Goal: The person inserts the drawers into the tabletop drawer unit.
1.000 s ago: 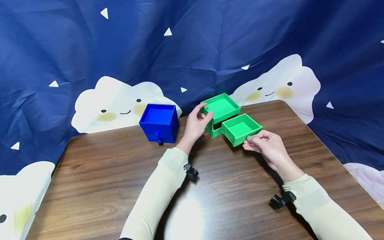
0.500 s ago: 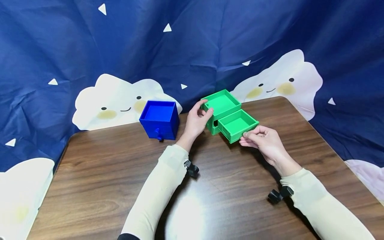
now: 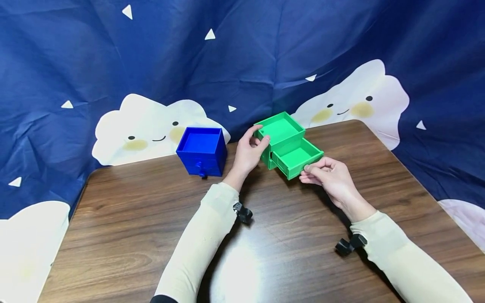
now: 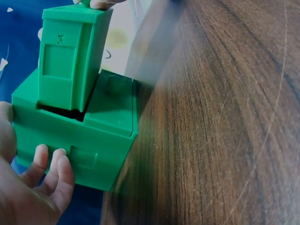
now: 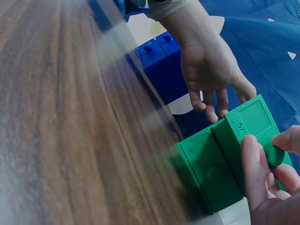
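A small green drawer cabinet (image 3: 282, 130) with an open-topped tray stands near the table's back edge. Its upper drawer (image 3: 297, 156) sticks partly out toward the right front, with nothing visible inside. My left hand (image 3: 248, 153) holds the cabinet by its left side, thumb at the front and index finger on the top rim. At the drawer's front, my right hand (image 3: 333, 181) pinches the round green knob (image 5: 274, 155), seen clearly in the right wrist view. Below that drawer, the lower drawer (image 5: 211, 173) sits flush in the cabinet.
Left of the green cabinet stands a similar blue cabinet (image 3: 201, 153), with knobs on its front and an open tray on top. Both are on the brown wooden table (image 3: 144, 219). A dark blue cloth (image 3: 242, 54) with clouds hangs behind the table.
The green drawer has slid leftward and back into the cabinet, and my right hand has moved along with it. My left hand keeps its hold on the cabinet.
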`<state>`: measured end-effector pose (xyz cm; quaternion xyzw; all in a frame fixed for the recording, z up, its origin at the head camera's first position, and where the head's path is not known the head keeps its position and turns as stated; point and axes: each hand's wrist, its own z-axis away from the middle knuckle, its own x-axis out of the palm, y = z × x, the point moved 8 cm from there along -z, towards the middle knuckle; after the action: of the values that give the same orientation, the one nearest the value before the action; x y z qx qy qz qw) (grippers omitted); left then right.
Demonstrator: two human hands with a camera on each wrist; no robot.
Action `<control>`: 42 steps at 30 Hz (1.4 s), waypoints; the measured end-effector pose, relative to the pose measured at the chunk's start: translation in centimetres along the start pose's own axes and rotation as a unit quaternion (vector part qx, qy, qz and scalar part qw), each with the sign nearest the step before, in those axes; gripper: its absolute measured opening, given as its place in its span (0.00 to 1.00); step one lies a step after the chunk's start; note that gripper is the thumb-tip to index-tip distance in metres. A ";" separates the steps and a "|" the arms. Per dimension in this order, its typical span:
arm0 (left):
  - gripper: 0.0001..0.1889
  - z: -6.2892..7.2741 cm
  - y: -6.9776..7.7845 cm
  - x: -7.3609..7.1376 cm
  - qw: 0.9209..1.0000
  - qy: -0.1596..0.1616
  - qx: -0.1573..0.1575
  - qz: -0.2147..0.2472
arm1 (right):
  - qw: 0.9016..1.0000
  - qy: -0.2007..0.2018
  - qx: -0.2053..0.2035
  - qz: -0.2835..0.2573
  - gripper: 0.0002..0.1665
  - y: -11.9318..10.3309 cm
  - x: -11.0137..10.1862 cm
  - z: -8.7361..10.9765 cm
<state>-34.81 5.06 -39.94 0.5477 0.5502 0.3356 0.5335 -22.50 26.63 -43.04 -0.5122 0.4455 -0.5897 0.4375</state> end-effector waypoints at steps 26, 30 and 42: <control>0.24 0.1 -0.1 0.6 1.000 0.001 -0.004 0.007 | 1.000 0.001 -0.009 0.023 0.08 0.5 0.3 -0.6; 0.24 0.2 -0.2 0.5 1.000 0.007 -0.003 0.005 | 1.000 -0.003 -0.013 0.022 0.08 0.6 0.2 -0.6; 0.24 0.1 0.0 0.0 1.000 0.006 -0.002 0.005 | 1.000 -0.007 -0.004 0.017 0.09 0.8 0.7 -1.5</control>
<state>-34.71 5.07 -39.99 0.5473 0.5504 0.3425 0.5293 -24.01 25.94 -43.75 -0.5110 0.4532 -0.5765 0.4483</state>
